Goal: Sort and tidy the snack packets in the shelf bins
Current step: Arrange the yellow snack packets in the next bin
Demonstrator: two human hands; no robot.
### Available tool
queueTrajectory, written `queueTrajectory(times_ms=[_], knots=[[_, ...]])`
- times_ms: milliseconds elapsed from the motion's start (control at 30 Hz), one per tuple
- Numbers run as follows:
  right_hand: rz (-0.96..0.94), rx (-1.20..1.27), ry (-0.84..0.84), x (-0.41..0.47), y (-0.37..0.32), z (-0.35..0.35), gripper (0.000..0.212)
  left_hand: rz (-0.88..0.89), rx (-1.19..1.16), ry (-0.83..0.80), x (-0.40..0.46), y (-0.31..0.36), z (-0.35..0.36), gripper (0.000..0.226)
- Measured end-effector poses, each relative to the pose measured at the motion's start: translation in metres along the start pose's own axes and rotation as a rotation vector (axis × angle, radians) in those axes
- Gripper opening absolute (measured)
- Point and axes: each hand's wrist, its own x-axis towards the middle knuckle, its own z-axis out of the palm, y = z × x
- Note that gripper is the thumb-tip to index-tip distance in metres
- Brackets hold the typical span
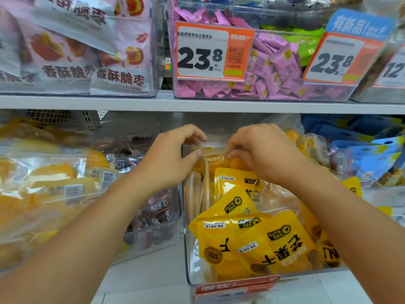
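From the head view, our left hand [173,159] and right hand [260,150] pinch the clear-topped yellow snack packet [215,157] upright at the back of the clear plastic bin [186,249]; pulling unevenly could topple neighbouring yellow pouches [263,240] forward.

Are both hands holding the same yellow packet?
Yes, the left hand and right hand both pinch the top edge of one yellow packet.

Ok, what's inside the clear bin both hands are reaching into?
The clear bin holds yellow mango packets lying loose in front and upright ones behind. Left hand and right hand pinch the top edge of a rear packet. The bin's bottom is covered.
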Motion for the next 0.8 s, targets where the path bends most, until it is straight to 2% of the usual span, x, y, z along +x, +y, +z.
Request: queueTrajectory(times_ms=[100,167,300,400,433,533,567,600,700,800], knots=[[0.016,0.245,0.156,0.001,0.001,0.004,0.007,-0.035,-0.066,-0.056,-0.001,-0.003,0.000,0.017],[0.032,0.361,0.202,0.006,-0.003,0.010,0.006,-0.030,-0.077,-0.069,-0.001,-0.002,0.000,0.013],[0.036,0.347,0.111,0.017,-0.009,0.025,0.010,-0.065,0.037,0.045,0.005,-0.003,0.004,0.010],[0.075,0.358,0.085,0.023,-0.006,0.026,0.016,-0.125,0.097,0.038,0.014,-0.004,0.004,0.016],[0.096,0.345,0.060,0.023,-0.004,0.024,0.024,-0.128,0.112,0.031,0.016,-0.004,0.004,0.018],[0.202,0.198,-0.086,0.021,0.008,0.017,0.065,-0.134,0.123,0.040,0.021,-0.005,0.005,0.020],[0.241,0.160,-0.116,0.018,0.014,0.015,0.069,-0.135,0.126,0.046,0.022,-0.006,0.006,0.020],[0.271,0.154,-0.117,0.015,0.021,0.013,0.062,-0.137,0.129,0.054,0.022,-0.007,0.007,0.021],[0.243,0.226,-0.054,0.011,0.027,0.011,0.018,-0.141,0.098,0.094,0.023,-0.009,0.010,0.018],[0.161,0.254,-0.005,0.016,0.009,0.019,0.019,-0.147,0.044,0.124,0.022,-0.008,0.013,0.011]])
